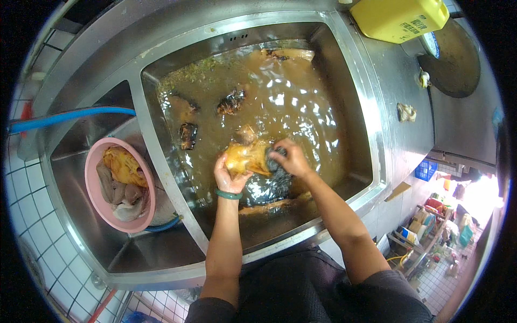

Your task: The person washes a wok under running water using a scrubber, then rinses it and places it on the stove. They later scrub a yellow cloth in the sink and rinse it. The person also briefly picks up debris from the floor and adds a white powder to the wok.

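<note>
My left hand grips a yellowish piece of meat, which looks like a singed joint with its skin on, just above brown water. In my right hand is a dark scouring pad, apparently steel wool, pressed against the right end of the meat. Murky water fills the large stainless steel sink basin. Charred pieces poke out of the water, one more blackened piece lying near the left wall. A pale long piece floats at the far side, and another shows near the front.
A pink plastic basket with cleaned meat stands in the smaller left basin. A blue hose runs over that basin. On the right counter are a yellow jug, a crumpled cloth-like lump and a round board.
</note>
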A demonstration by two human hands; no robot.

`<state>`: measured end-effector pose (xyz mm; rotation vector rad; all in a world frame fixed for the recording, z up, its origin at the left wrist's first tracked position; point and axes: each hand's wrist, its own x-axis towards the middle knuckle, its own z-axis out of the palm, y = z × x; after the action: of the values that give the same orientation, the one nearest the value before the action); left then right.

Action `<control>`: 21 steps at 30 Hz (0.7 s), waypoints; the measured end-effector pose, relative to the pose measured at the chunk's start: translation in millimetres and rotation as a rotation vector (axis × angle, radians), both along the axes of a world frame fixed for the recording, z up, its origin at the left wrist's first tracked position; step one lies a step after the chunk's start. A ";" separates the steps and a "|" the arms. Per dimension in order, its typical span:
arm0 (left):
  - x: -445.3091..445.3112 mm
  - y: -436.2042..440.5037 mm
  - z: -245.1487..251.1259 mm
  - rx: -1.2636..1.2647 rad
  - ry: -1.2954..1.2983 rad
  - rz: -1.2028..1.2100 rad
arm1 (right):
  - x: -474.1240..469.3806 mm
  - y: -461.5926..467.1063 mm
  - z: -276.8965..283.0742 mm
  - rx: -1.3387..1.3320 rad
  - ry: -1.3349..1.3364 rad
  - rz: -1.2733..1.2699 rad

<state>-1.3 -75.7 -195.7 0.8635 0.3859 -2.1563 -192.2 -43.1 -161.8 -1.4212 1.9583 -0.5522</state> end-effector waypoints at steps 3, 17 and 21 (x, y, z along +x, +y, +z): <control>-3.4 2.7 -6.6 -0.068 -0.023 -0.008 | 4.4 -2.7 7.2 -0.042 -0.397 -0.434; 15.6 -12.5 -0.1 0.047 -0.144 -0.240 | -22.7 0.7 24.6 -0.178 -0.257 0.140; 8.0 -3.8 1.4 -0.141 0.161 -0.124 | -15.5 -19.8 17.4 -0.022 -0.334 -0.103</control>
<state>6.7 -79.5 -194.3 0.6516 0.2617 -2.3447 -207.8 -62.9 -144.4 -1.1587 1.7665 -0.8050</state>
